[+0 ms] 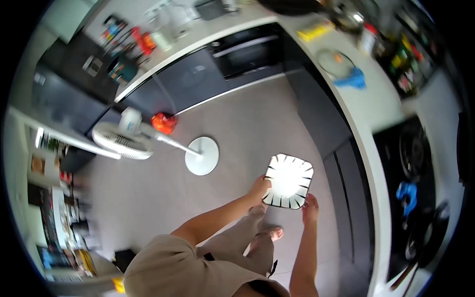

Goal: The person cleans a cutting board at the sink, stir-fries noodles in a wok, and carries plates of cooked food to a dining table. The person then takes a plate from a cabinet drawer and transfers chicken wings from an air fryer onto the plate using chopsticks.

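A square white plate with rounded corners and dark stripes around its rim [288, 181] is held out over the grey floor. My left hand [260, 188] grips its left edge, with the thumb on top of the rim. At the lower right corner, the fingers of my right hand [310, 208] close on the plate's edge. The middle of the plate is bright with glare, and nothing can be made out on it.
A white standing fan [202, 156] is at the left, near an orange bag [164, 123]. Along the right runs a counter [368, 106] with a blue cloth [352, 79], a glass lid and a black hob [403, 148]. An oven [247, 52] is at the back.
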Available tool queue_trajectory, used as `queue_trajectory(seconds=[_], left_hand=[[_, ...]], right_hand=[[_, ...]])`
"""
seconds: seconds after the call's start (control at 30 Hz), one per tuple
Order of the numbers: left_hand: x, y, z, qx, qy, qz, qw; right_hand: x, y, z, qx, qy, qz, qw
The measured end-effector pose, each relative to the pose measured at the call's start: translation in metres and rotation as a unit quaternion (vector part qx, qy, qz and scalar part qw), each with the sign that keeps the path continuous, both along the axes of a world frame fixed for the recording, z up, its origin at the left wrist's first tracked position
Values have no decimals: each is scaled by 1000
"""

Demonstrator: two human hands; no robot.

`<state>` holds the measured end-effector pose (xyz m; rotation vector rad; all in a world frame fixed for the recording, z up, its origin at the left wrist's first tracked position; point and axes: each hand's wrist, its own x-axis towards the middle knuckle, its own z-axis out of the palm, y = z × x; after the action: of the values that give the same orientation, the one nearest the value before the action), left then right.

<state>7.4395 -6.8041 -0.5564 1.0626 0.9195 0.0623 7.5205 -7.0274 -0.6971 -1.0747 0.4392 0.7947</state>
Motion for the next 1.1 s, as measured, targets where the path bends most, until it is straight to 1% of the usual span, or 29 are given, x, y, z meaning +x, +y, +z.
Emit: queue_trajectory(seconds=[0.07, 0.1, 0.2, 0.27, 0.3, 0.33, 0.37, 0.43, 0.47, 0.5, 0.57, 0.6, 0.7, 0.73, 0.8, 0.83, 0.87, 0.97, 1.0, 1.1], left_hand=[[-36, 45, 32, -83, -5, 87, 993], [-52, 63, 44, -98, -6, 142, 985], [-84, 120, 72, -132, -30, 275, 952], [-104, 148, 80, -145, -72, 343, 925], [-113, 176, 84, -145, -94, 372, 912], [-124, 194, 80, -127, -96, 395, 905], [-134, 205, 75, -143, -106, 410, 894], [-140, 247, 72, -167, -137, 434, 874], [-137, 260, 101, -162, -129, 466, 860], [-135, 277, 110, -160, -135, 483, 850], [-133, 308, 116, -157, -147, 518, 828], [-132, 328, 106, -145, -171, 521, 824], [-114, 382, 108, -149, -168, 569, 791], [-110, 402, 99, -126, -154, 571, 796], [-99, 445, 92, -109, -164, 583, 788], [-95, 466, 89, -102, -169, 590, 783], [-94, 492, 74, -121, -179, 592, 777], [-70, 554, 76, -101, -209, 640, 732], [-66, 574, 74, -99, -182, 661, 721], [-57, 625, 80, -55, -180, 704, 685]], right_hand=[[-8, 59, 52, 1, -12, 50, 999], [-12, 83, 69, -1, -21, 102, 995], [-8, 158, 92, -15, -48, 243, 969], [-2, 204, 113, -41, -64, 307, 949], [-1, 241, 124, -47, -74, 335, 938], [4, 263, 113, -28, -123, 351, 928], [5, 282, 119, -36, -143, 373, 916], [22, 351, 133, -42, -195, 409, 890], [27, 383, 134, -36, -232, 424, 875], [33, 412, 130, -31, -268, 437, 858], [46, 466, 142, -12, -323, 474, 819], [54, 498, 147, 0, -352, 491, 797], [85, 588, 132, 29, -409, 492, 768], [99, 620, 128, 32, -428, 493, 757], [125, 689, 121, 39, -463, 495, 734], [132, 719, 123, 42, -491, 498, 714], [143, 749, 134, 43, -519, 502, 690], [167, 850, 187, 44, -613, 504, 607], [167, 882, 198, 44, -637, 508, 578], [167, 997, 203, 124, -724, 476, 483]])
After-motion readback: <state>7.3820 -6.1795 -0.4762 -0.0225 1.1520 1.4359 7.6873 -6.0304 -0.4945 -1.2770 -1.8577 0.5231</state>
